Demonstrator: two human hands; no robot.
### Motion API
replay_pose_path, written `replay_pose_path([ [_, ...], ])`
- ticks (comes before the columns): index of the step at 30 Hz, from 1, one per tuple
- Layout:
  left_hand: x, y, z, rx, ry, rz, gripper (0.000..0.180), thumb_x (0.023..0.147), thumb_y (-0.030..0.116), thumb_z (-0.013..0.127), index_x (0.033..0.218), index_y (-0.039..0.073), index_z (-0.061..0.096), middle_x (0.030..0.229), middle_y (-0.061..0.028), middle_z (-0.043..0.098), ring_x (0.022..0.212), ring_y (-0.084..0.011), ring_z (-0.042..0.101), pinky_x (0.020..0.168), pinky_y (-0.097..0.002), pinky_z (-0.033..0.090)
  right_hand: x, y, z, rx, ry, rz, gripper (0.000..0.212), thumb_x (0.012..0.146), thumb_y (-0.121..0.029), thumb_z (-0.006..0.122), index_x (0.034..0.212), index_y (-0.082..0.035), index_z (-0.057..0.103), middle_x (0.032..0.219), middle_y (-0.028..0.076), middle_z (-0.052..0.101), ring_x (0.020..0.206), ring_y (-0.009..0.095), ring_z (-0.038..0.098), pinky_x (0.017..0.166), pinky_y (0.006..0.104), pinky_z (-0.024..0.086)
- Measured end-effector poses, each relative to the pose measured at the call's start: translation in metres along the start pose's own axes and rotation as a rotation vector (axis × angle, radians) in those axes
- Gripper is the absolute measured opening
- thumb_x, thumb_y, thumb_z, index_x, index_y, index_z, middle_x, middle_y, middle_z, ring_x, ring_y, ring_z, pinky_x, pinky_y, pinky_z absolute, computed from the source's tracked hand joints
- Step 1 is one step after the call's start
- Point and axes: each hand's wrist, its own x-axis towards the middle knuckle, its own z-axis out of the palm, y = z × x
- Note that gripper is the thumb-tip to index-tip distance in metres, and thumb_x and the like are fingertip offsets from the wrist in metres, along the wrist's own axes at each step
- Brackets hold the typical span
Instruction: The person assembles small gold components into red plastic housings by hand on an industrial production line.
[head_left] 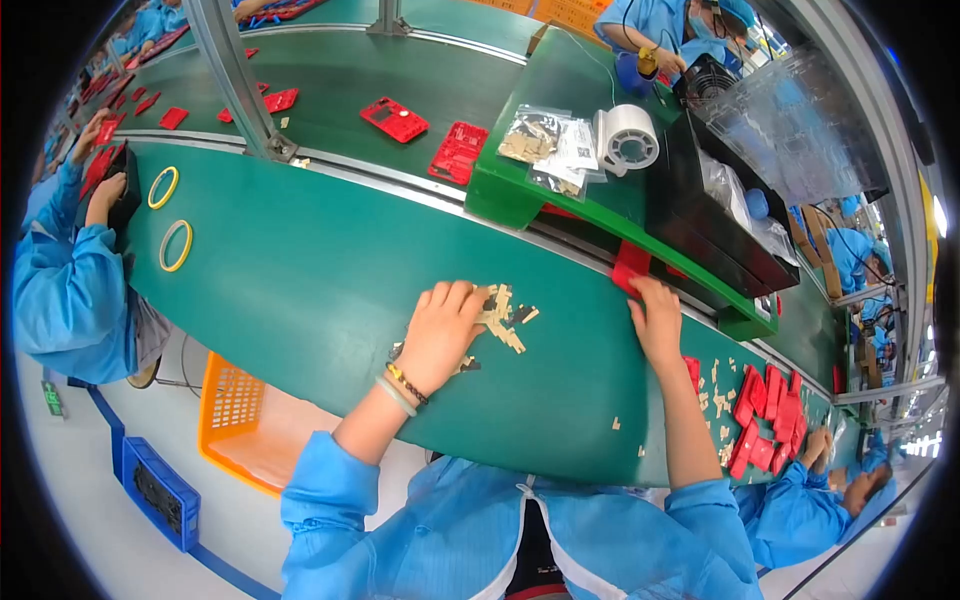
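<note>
The left hand (440, 335) lies palm down near the middle of the frame, its fingers loosely bent and side by side, at the left edge of a small heap of flat beige pieces (500, 318) with a few dark ones among them; whether anything is pinched beneath it, I cannot tell. Two bracelets (397, 393) circle that wrist. The right hand (657, 318), right of centre, reaches up with thumb and fingers somewhat apart, its fingertips at the near end of a red piece (630, 264) that sticks out from under the green shelf (565, 75); I cannot tell whether they grip it. Both hands are above the green worktable (300, 270). At the lower right of the frame, beyond the right forearm, red parts (786, 412) lie in a pile beside scattered beige strips (720, 402). On the shelf, at the upper right, a white roll (632, 137) stands beside clear bags (530, 137) of small pieces. More red cases (395, 119) lie on the belt (330, 75) across the upper left. Two yellow rings (186, 256) rest at the left, near a co-worker in blue (75, 290). An orange basket (230, 400) stands below the table's edge at the lower left.
</note>
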Motion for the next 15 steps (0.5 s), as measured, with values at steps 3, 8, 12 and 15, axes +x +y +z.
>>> replay_pose_path([
  [3, 0.007, -0.001, 0.001, -0.032, -0.05, 0.009, 0.023, 0.069, 0.01, 0.071, 0.089, 0.009, 0.059, 0.093, -0.0062, 0.051, 0.092, -0.0243, 0.05, 0.08, -0.0343, 0.04, -0.036, -0.017, -0.021, 0.082, -0.122, -0.001, 0.026, 0.075, -0.003, 0.066, 0.099, -0.008, 0.061, 0.094, 0.01, 0.061, 0.088, 0.029, 0.057, 0.077, 0.0376, 0.043],
  [8, 0.007, -0.008, 0.004, -0.25, -0.173, -0.066, 0.013, 0.071, 0.007, 0.069, 0.078, 0.008, 0.058, 0.09, -0.0058, 0.053, 0.09, -0.0254, 0.05, 0.079, -0.0348, 0.04, -0.089, -0.044, -0.043, 0.23, -0.178, -0.054, 0.02, 0.074, -0.005, 0.068, 0.093, -0.007, 0.061, 0.089, 0.008, 0.06, 0.086, 0.027, 0.058, 0.073, 0.0374, 0.043],
  [12, 0.009, -0.002, -0.009, -0.336, -0.054, -0.094, 0.007, 0.073, 0.004, 0.065, 0.077, 0.005, 0.058, 0.081, -0.0101, 0.057, 0.082, -0.0292, 0.054, 0.073, -0.0376, 0.044, -0.113, -0.058, -0.058, 0.263, -0.246, -0.06, 0.02, 0.075, -0.007, 0.068, 0.093, -0.008, 0.062, 0.09, 0.008, 0.06, 0.085, 0.026, 0.058, 0.071, 0.0365, 0.044],
  [15, 0.009, 0.003, -0.021, -0.348, 0.075, -0.149, 0.006, 0.075, -0.001, 0.061, 0.08, 0.003, 0.06, 0.079, -0.0138, 0.061, 0.077, -0.0335, 0.058, 0.066, -0.0386, 0.047, -0.124, -0.058, -0.063, 0.289, -0.24, -0.063, 0.023, 0.073, -0.01, 0.071, 0.094, -0.008, 0.062, 0.091, 0.007, 0.06, 0.085, 0.026, 0.058, 0.073, 0.036, 0.044],
])
